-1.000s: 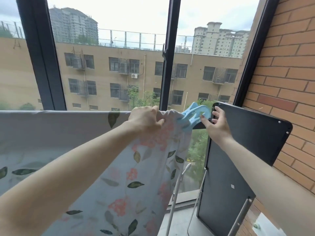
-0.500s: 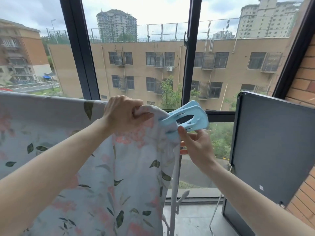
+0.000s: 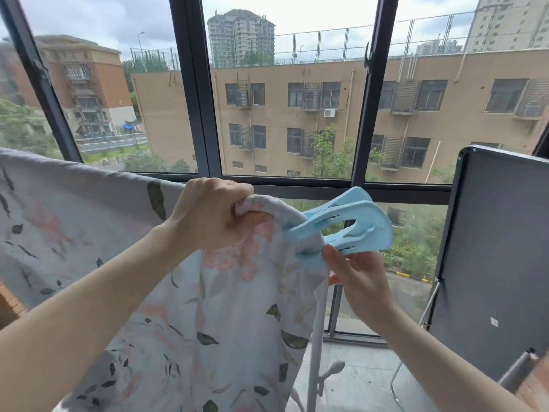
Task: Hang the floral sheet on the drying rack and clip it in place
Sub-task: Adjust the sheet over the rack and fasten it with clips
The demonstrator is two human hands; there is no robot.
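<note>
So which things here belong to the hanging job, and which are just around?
Job: grey floral sheet; big light-blue plastic clip; white rack pole; left hand; right hand.
Around: dark grey folded table; black window frame.

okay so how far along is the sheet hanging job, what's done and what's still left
Done: the floral sheet already hangs draped over the rack's top. In hand: the left hand grips the bunched end of the sheet while the right hand holds the blue clip, whose jaws sit around the fabric at that end. Left: letting go of the clip. Whether it grips the rail underneath is hidden.
</note>
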